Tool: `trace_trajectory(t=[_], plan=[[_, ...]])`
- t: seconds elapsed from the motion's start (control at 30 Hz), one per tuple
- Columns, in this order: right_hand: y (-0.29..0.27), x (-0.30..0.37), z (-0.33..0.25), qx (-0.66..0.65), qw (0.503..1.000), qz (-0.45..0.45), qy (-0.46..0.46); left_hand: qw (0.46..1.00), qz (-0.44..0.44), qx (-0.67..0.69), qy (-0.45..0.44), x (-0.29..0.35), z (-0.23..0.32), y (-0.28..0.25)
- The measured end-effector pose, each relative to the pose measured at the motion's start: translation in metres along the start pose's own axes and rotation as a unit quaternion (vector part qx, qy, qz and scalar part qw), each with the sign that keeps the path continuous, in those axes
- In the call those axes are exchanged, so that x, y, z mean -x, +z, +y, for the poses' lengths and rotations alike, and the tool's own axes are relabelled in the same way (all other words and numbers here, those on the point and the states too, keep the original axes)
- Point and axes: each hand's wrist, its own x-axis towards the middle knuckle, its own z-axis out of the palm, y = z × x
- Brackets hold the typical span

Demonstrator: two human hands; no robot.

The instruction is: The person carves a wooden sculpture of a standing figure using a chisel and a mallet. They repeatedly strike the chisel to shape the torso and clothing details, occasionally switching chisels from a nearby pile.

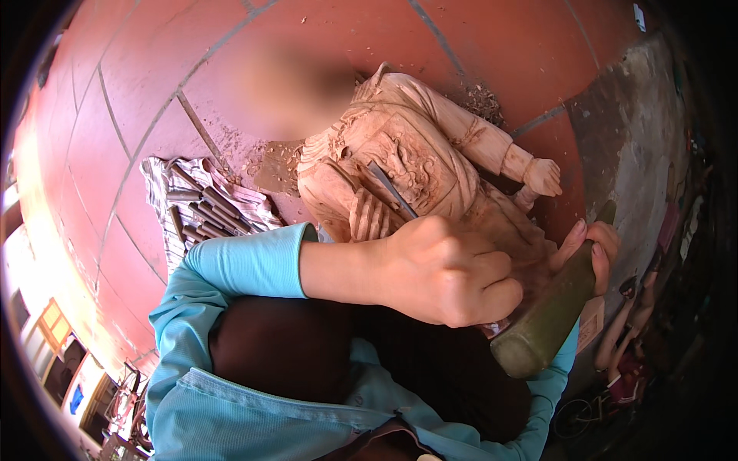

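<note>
A carved wooden statue (442, 173) of a robed figure lies on the floor before me, with relief carving on its chest and one arm stretched to the right. My left hand (453, 269) is closed in a fist around a chisel (392, 188); its metal blade points up and left onto the statue's front, and the handle is hidden in the fist. To the right, the fingers of my right hand (600, 244) wrap round a thick greenish club-shaped mallet (547, 319). The mallet's blunt end is close beside my left fist. The area around the statue's head is blurred.
Several carving chisels (211, 211) lie on a striped cloth (157, 180) at the left. Wood shavings (483, 105) are scattered on the red tiled floor (523, 46). A grey slab (630, 115) borders it at right. Bicycles (127, 411) and another person (630, 353) show at the rim.
</note>
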Motion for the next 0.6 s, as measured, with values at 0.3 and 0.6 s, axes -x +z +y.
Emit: trace_trajectory(t=[0.3, 0.6], plan=[[0.008, 0.013, 0.006, -0.061, 0.998, 0.013, 0.029, 1.0, -0.01, -0.026, -0.003, 0.0, -0.003, 0.006], [0.019, 0.02, 0.011, -0.112, 0.992, 0.036, 0.038, 0.999, -0.002, -0.037, -0.025, -0.003, -0.005, 0.004]])
